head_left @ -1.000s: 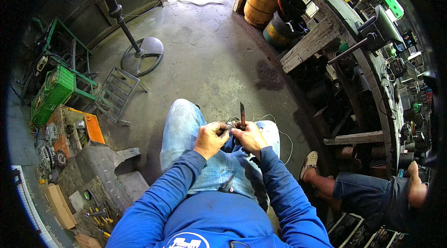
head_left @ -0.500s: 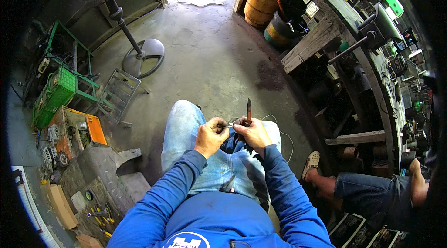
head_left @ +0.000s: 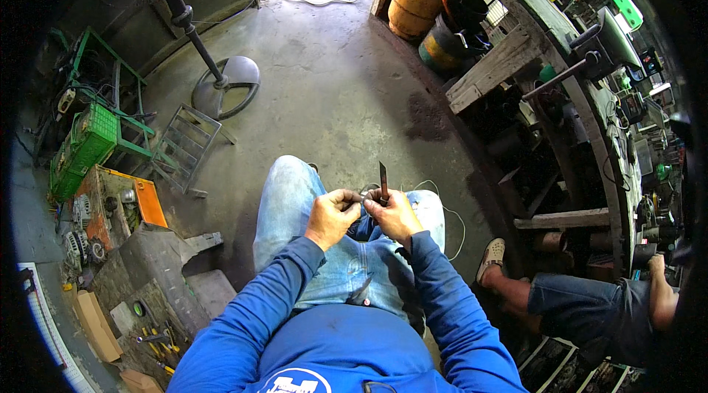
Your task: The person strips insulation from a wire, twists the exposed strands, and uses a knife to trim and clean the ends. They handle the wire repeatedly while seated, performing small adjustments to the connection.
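Above my lap, my two hands meet fingertip to fingertip. My right hand [head_left: 396, 215] is closed round a cutter knife [head_left: 383, 178], its narrow dark blade pointing up and away from me. Pinched closed, my left hand [head_left: 331, 218] holds what looks like the end of a thin wire, mostly hidden by the fingers. A pale thin wire [head_left: 460, 217] loops out past my right knee and hangs beside it. My jeans [head_left: 284, 194] lie under both hands.
On the left stand a pedestal fan [head_left: 203, 46], a small metal stool [head_left: 186, 144], a green crate [head_left: 87, 144] and a bench [head_left: 158, 275] with tools. A gas cylinder [head_left: 410, 8] sits under the workbench [head_left: 590, 109] at right. Another person's leg [head_left: 579, 304] stretches in at lower right.
The cutter knife has shifted slightly left and down along with my right hand. My fingertips have come closer together.
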Tool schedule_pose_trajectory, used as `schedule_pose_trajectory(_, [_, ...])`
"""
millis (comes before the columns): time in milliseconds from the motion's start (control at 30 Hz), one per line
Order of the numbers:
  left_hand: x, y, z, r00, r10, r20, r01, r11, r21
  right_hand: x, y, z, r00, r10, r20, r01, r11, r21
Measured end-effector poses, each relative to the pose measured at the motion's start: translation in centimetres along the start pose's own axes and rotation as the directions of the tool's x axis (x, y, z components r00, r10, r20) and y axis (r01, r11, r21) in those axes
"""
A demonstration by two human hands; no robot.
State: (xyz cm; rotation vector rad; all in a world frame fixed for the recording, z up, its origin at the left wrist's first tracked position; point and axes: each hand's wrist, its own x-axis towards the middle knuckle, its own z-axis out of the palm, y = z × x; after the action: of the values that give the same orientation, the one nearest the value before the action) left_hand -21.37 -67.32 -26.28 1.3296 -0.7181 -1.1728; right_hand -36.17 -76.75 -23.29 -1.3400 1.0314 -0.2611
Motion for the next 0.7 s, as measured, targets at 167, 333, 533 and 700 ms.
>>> schedule_pose_trajectory(167, [0.0,0.1,-0.1,0.999,-0.033,0.006,0.034,0.999,-0.011,-0.3,-0.3,0.4,0.999,-0.039,-0.019,0.040,0.999,0.021])
schedule_pose_trajectory(333, [0.1,0.1,0.1,0.999,-0.051,0.014,0.052,0.999,-0.012,-0.3,0.4,0.9,0.995,-0.075,-0.062,0.075,0.997,0.010])
schedule_pose_trajectory(533, [0.2,0.1,0.1,0.998,-0.064,0.021,0.064,0.998,-0.028,-0.4,0.6,0.7,0.991,-0.080,-0.102,0.078,0.997,-0.024])
schedule_pose_trajectory(700, [0.7,0.3,-0.2,0.996,-0.084,0.016,0.086,0.989,-0.119,-0.7,-0.5,0.0,0.988,-0.080,-0.131,0.076,0.997,-0.034])
